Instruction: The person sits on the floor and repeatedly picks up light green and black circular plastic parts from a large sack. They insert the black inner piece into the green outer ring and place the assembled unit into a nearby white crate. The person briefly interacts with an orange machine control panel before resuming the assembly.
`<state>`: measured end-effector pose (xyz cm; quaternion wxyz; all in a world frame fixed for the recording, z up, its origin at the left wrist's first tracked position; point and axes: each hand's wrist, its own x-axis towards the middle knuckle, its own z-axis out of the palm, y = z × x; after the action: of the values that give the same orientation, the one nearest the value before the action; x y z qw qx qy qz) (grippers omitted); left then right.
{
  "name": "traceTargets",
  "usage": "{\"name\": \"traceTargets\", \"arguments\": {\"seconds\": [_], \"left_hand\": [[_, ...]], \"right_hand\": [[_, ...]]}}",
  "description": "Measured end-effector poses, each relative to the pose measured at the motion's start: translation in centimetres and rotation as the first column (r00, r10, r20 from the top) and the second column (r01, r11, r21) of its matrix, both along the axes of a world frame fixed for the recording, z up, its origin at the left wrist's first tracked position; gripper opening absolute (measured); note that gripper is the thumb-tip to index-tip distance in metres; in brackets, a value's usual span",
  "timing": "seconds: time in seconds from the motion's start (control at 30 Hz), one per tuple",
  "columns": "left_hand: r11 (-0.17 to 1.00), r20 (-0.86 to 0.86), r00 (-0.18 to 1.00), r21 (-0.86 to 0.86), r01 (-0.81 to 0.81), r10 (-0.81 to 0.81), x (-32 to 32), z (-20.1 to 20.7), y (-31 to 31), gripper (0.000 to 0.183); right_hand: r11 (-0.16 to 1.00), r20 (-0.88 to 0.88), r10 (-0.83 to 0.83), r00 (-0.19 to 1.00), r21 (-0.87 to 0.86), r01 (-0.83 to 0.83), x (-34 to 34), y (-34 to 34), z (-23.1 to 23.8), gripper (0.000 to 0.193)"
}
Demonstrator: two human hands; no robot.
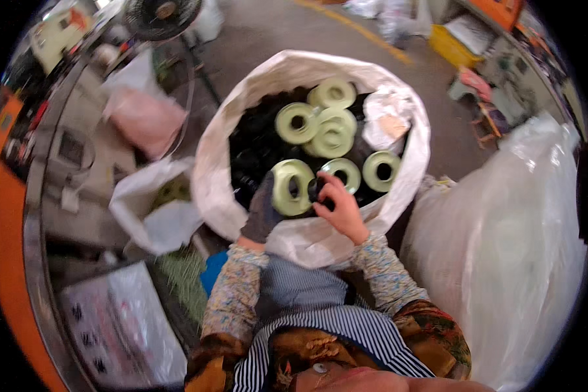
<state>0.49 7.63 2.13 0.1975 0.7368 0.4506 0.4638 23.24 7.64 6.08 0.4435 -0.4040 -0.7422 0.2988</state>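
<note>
My left hand, in a dark grey glove, grips a pale green flanged ring by its left side. On the ring's other side my bare right hand pinches a small black piece, its shape partly hidden by the fingers. Both hands are over a large white woven sack with its mouth wide apart. Many small black parts fill the sack. Several more pale green rings lie on them, among them one at the right and one farther back.
Inside the sack's right side sits a whitish plastic wrapping. A big translucent bag bulges at my right. At my left are a smaller white bag, a pinkish bag and a bench edge. A floor fan stands far left.
</note>
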Motion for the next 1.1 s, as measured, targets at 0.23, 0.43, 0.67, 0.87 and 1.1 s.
{"name": "traceTargets", "arguments": {"seconds": [0.23,0.43,0.67,0.87,1.1], "left_hand": [[0.992,0.121,0.989,-0.089,0.093,-0.082,-0.1,1.6,-4.8,0.078],[0.993,0.036,0.997,0.097,0.071,-0.075,2.3,6.7,-7.6,0.049],[0.929,0.663,0.748,-0.264,0.258,-0.02,5.8,9.7,-8.3,0.046],[0.962,0.597,0.796,-0.26,0.08,0.095,8.2,9.1,-9.0,0.04],[0.938,0.054,0.996,-0.343,-0.048,0.071,0.7,1.2,-11.9,0.057]], "right_hand": [[0.984,0.198,0.059,0.978,0.155,-0.091,-1.8,-4.4,5.2,0.07],[0.961,0.276,0.101,0.956,0.22,-0.165,0.0,-5.6,6.1,0.076],[1.0,0.214,0.017,0.977,0.0,-0.018,0.4,-6.3,5.9,0.066],[0.761,-0.392,-0.053,0.919,-0.611,-0.217,-0.3,-5.9,4.2,0.04],[0.568,-0.838,-0.215,0.501,-0.525,-0.634,1.7,-5.7,2.7,0.041]]}}
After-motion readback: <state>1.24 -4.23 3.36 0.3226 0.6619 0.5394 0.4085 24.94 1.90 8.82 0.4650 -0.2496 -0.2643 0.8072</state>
